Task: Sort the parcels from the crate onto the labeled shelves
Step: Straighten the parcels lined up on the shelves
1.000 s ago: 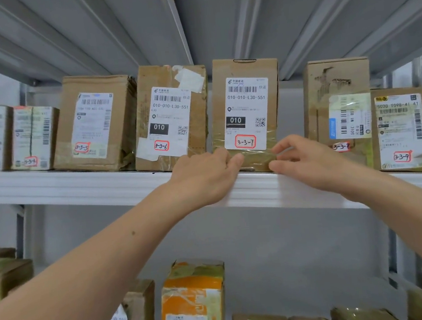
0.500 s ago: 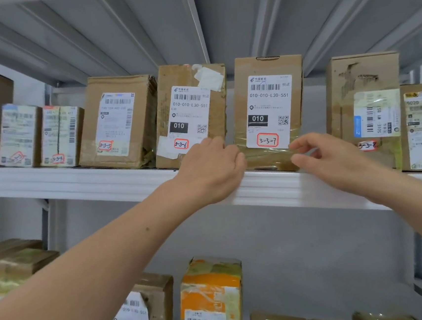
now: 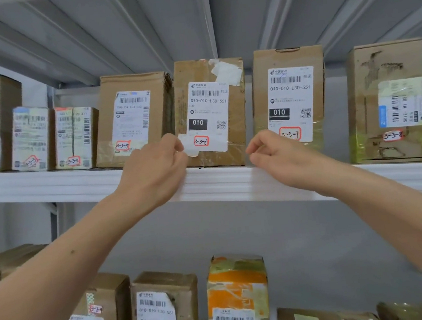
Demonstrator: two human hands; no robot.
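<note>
The brown parcel marked 3-3-6 (image 3: 210, 113) stands upright on the white upper shelf (image 3: 52, 183). My left hand (image 3: 153, 165) has its curled fingers on that parcel's lower left edge, by the white label. At the parcel's lower right corner, my right hand (image 3: 279, 153) touches it with curled fingertips, in the gap before the parcel marked 3-3-7 (image 3: 290, 95). Both hands sit just above the shelf's front lip. The crate is out of view.
More labelled parcels line the same shelf: 3-3-5 (image 3: 133, 118) and two small ones (image 3: 53, 139) on the left, 3-3-8 (image 3: 390, 101) on the right. The lower shelf holds an orange parcel (image 3: 237, 296) and several brown boxes (image 3: 165, 308). A grey ribbed shelf underside (image 3: 191, 19) hangs overhead.
Both hands have shifted left, from either side of parcel 3-3-7 to either side of parcel 3-3-6. The view has moved closer and to the left.
</note>
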